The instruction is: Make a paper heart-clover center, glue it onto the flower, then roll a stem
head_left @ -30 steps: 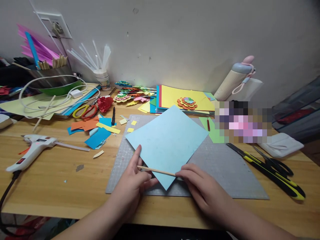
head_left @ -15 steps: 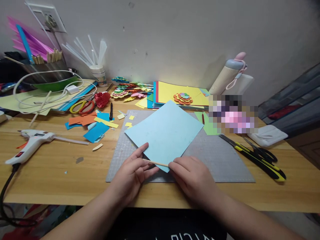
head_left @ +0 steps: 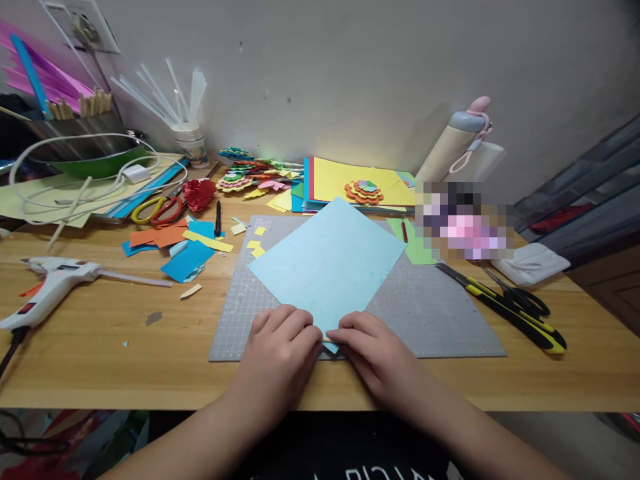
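Observation:
A light blue sheet of paper (head_left: pixel 330 260) lies cornerwise on the grey cutting mat (head_left: pixel 430 313), one corner towards me. Across that near corner runs a thin wooden stick (head_left: pixel 326 340), of which only a short middle piece shows between my hands. My left hand (head_left: pixel 283 343) is closed over the stick's left part, its fingers curled down at the paper's edge. On the other side my right hand (head_left: pixel 373 347) pinches the stick's right part against the paper. The tip of the corner sticks out below the stick.
At left lie a white glue gun (head_left: pixel 60 277), coloured paper scraps (head_left: pixel 187 260) and scissors (head_left: pixel 157 210). A yellow-black utility knife (head_left: pixel 515 317) and black scissors (head_left: pixel 525 300) are at right. Behind stand paper flowers (head_left: pixel 364 192), stacked coloured paper (head_left: pixel 330 175) and a cup of glue sticks (head_left: pixel 190 143).
My left hand has turned from an open, palm-up pose to closing over the stick from above. The stick has come down nearer the paper's near corner. The view has shifted slightly.

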{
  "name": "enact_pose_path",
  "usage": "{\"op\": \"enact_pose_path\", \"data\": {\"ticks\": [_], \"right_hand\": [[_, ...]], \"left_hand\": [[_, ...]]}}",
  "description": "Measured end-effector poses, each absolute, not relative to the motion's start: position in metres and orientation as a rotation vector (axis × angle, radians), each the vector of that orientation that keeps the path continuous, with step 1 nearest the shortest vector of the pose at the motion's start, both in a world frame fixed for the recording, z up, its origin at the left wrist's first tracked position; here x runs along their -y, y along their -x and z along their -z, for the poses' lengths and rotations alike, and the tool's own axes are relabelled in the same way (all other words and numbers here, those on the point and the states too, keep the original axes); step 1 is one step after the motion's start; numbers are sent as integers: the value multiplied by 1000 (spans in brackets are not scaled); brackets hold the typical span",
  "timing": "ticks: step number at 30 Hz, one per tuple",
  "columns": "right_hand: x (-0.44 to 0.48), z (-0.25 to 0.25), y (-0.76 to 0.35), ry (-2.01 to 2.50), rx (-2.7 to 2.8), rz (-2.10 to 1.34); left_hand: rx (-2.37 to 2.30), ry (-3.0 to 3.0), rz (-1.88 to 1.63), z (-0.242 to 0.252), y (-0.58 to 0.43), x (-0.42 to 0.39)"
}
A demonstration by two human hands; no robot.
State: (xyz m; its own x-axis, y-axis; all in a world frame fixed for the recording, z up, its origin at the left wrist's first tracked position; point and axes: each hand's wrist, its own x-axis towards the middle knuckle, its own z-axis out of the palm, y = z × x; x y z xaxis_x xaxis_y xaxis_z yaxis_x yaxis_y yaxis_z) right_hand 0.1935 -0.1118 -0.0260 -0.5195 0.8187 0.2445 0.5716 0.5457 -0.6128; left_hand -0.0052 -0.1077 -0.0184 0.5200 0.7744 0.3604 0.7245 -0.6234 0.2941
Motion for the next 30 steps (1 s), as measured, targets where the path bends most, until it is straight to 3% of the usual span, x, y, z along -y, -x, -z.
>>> {"op": "enact_pose_path", "data": {"ticks": [11, 30], "right_hand": [[120, 22, -209, 1215, 2161, -792], [121, 29, -207, 1161, 2205, -644]], "left_hand": [[-1254, -2770, -712, 18, -2, 109], [-1314, -2443, -629, 19, -3, 107]]}}
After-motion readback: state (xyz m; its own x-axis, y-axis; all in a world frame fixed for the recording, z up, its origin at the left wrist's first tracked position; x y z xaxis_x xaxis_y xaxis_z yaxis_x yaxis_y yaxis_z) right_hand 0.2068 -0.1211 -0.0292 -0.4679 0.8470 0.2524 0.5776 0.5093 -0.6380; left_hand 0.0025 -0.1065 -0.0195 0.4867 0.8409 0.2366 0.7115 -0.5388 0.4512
